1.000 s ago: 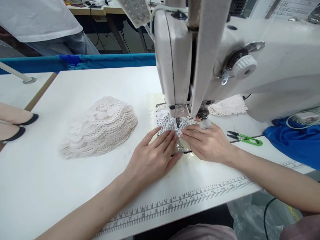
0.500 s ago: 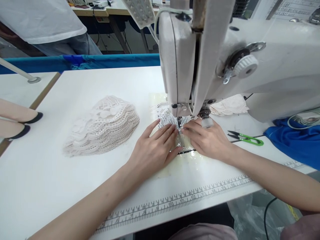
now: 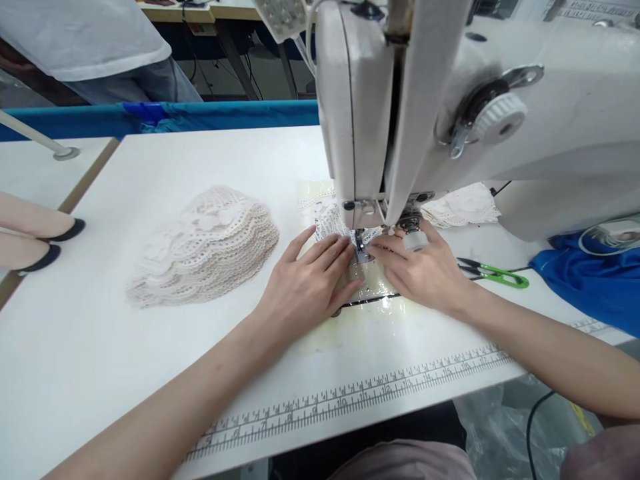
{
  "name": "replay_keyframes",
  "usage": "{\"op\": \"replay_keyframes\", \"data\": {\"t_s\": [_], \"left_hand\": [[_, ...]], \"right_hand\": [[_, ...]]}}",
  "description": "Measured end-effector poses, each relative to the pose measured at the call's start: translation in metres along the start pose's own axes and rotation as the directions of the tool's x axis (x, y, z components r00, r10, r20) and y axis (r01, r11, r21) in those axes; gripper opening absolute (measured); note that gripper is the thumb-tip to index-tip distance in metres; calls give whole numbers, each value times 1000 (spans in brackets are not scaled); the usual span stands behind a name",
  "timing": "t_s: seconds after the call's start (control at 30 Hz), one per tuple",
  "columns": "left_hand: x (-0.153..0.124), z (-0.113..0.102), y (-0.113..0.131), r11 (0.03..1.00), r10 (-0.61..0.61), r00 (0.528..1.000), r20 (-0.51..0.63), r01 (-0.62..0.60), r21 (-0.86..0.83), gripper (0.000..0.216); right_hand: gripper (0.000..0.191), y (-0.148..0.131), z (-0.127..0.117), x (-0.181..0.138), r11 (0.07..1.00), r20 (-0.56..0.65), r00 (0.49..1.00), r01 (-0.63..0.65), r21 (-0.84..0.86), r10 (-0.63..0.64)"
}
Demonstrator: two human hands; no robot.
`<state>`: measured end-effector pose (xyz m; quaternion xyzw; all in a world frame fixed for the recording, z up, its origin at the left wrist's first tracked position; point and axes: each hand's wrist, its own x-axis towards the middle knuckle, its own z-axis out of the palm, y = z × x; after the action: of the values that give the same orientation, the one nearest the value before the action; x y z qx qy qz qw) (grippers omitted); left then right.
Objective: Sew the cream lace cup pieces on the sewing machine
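Your left hand [image 3: 309,285] lies flat, fingers spread narrow, pressing the lace piece [image 3: 330,230] down on the machine bed just left of the presser foot [image 3: 361,252]. Your right hand [image 3: 421,270] is flat too, fingers extended and close together, fingertips touching the lace's near edge right beside the foot; neither hand grips anything, both just pin and steer. The lace piece sits under the sewing machine [image 3: 450,113] head, mostly past the needle w/ only a small bit showing on your side, so I'd judge this seam is near its end. A finished-looking lace piece [image 3: 463,207] lies behind the machine arm, approx. one visible there. The lace stack [image 3: 205,247] on the table [image 3: 150,360] to your left is thick, so by the look of it most pcs are yet to be sewn. Green snips [image 3: 493,272] rest near your right wrist, untouched. Another person's arms [image 3: 30,230] rest at the far left table edge, well apart from you.
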<state>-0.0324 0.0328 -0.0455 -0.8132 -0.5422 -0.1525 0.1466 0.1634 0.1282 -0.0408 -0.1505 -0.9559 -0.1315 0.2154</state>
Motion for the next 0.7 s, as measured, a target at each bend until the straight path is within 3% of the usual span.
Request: {"op": "replay_keyframes", "data": {"t_s": [0.17,0.37,0.43,0.5,0.57,0.6,0.63,0.7], "left_hand": [[-2,3,-2,999,-50,999,-1,50,17,51],[-3,-4,3,980,-124,991,-39,129,153,46],[-4,-11,11,989,-46,999,-22,49,141,37],[-7,-20,21,988,154,988,-19,-153,33,27],[-11,-27,28,916,385,916,-113,-394,-72,24],[-12,-29,29,885,437,880,-185,-458,-87,20],[-13,-31,28,885,429,869,-248,-459,-77,16],[-13,-31,24,962,253,929,-270,-271,-34,11]], "right_hand": [[30,4,-1,0,1000,-69,998,-6,-3,6],[33,0,-2,0,999,-75,997,4,45,-1],[38,-4,-3,0,987,-32,999,39,155,-34],[40,-7,-2,0,948,23,993,106,301,-118],[36,-10,-2,-1,886,39,974,186,424,-223],[32,-11,-2,-2,855,18,965,221,469,-260],[28,-11,-3,-2,827,-17,960,249,504,-278],[25,-10,-4,-3,786,-92,958,277,553,-273]]}}
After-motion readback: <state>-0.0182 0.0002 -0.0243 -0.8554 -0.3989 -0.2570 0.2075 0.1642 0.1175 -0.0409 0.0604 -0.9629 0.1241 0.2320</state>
